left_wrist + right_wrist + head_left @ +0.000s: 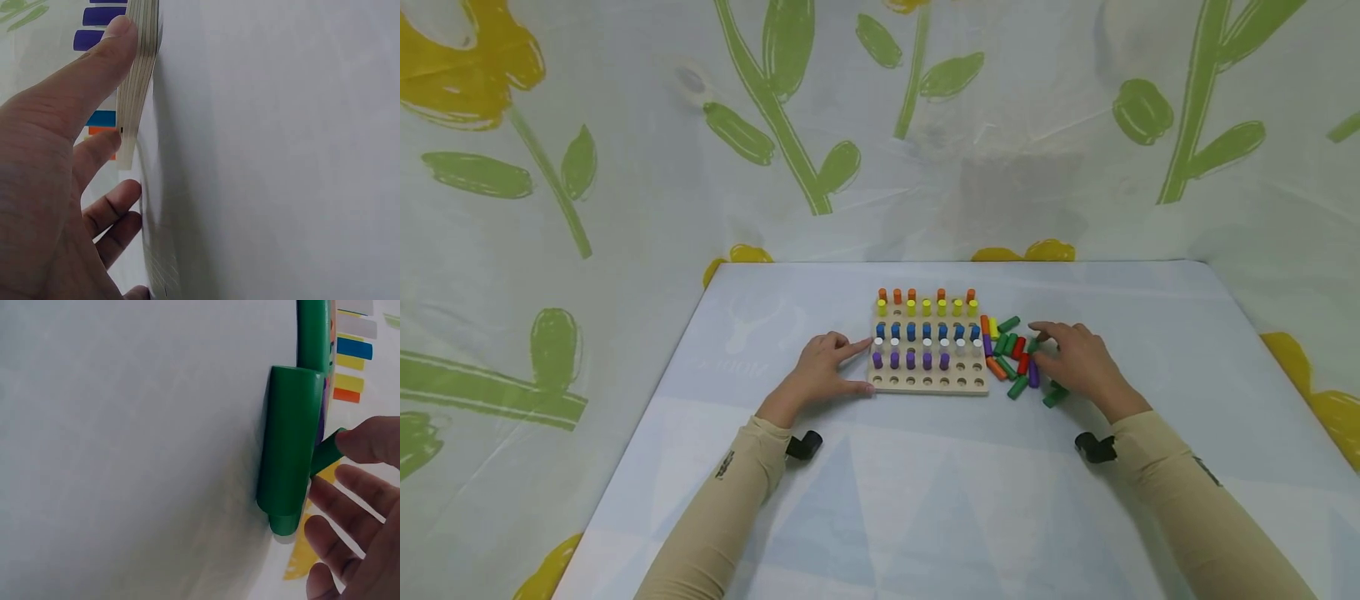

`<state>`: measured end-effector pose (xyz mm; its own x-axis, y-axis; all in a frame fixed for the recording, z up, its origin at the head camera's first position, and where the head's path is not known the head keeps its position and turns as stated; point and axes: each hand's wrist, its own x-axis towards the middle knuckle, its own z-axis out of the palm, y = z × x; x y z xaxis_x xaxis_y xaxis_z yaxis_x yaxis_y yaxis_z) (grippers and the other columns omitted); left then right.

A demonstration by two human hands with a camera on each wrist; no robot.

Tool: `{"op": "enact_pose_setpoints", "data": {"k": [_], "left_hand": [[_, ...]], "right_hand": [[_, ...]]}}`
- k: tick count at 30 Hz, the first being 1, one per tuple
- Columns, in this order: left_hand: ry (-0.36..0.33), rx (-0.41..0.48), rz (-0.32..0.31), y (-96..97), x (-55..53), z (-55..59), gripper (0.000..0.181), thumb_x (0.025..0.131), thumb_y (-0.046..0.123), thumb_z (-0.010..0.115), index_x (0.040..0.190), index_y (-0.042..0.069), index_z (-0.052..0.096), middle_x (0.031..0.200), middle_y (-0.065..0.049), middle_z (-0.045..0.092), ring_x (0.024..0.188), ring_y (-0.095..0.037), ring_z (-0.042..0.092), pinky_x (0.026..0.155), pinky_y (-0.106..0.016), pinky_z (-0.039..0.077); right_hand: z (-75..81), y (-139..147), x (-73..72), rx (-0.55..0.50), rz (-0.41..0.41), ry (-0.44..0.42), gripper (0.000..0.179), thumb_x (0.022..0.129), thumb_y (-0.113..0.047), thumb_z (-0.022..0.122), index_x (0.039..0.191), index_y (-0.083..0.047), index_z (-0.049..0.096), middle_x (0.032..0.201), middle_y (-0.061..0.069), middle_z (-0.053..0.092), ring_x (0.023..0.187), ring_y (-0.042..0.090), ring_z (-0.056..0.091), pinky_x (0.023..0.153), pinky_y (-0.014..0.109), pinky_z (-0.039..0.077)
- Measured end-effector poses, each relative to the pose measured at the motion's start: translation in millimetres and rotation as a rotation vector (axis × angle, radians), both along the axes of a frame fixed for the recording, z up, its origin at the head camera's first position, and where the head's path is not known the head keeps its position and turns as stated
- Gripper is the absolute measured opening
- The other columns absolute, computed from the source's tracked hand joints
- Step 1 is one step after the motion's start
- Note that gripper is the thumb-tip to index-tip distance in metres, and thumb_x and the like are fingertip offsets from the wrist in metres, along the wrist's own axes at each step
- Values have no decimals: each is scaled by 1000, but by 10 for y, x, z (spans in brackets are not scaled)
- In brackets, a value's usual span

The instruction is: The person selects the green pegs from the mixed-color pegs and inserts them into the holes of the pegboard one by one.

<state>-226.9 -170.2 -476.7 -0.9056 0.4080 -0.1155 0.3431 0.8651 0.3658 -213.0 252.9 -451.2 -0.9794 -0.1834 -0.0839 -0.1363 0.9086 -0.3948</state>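
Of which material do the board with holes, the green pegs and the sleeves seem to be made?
The board: probably plywood with a plain, pale finish, because its edge shows thin stacked layers.
The green pegs: painted wood or plastic, I cannot tell which; they look smooth and evenly coloured, with a faint sheen.
The sleeves: likely matte cloth, as they show soft creases.

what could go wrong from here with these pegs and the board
The loose pegs lie on their sides, crowded beside the pegboard, so the right hand might knock some and set them rolling. The green peg at its fingertips could slip. The left hand touches the pegboard's left edge, so a push might shift it.
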Motion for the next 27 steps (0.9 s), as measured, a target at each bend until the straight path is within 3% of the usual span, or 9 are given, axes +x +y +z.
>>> {"op": "enact_pose_setpoints", "data": {"k": [10, 19, 27], "left_hand": [[-19, 0, 11, -3, 1, -2, 91, 79, 65, 77, 156, 33, 41, 127, -10, 44, 115, -28, 38, 104, -46, 33], [-12, 1, 7, -4, -16, -33, 91, 79, 66, 77, 156, 34, 41, 125, -8, 44, 115, -27, 37, 103, -45, 33], [-19, 6, 15, -8, -15, -24, 91, 78, 66, 78, 156, 34, 42, 125, -8, 43, 114, -27, 37, 102, -45, 34]], "right_hand": [[22, 9, 6, -45, -34, -72, 58, 102, -32, 54, 151, -3, 42, 130, 21, 61, 111, 38, 53, 90, 57, 45], [-26, 35, -5, -59, -43, -51, 52, 105, -29, 47, 150, -3, 44, 130, 22, 61, 113, 40, 54, 93, 59, 44], [-22, 16, -23, -50, -40, -32, 51, 102, -26, 54, 147, -3, 48, 127, 18, 64, 106, 36, 53, 87, 55, 46]]}}
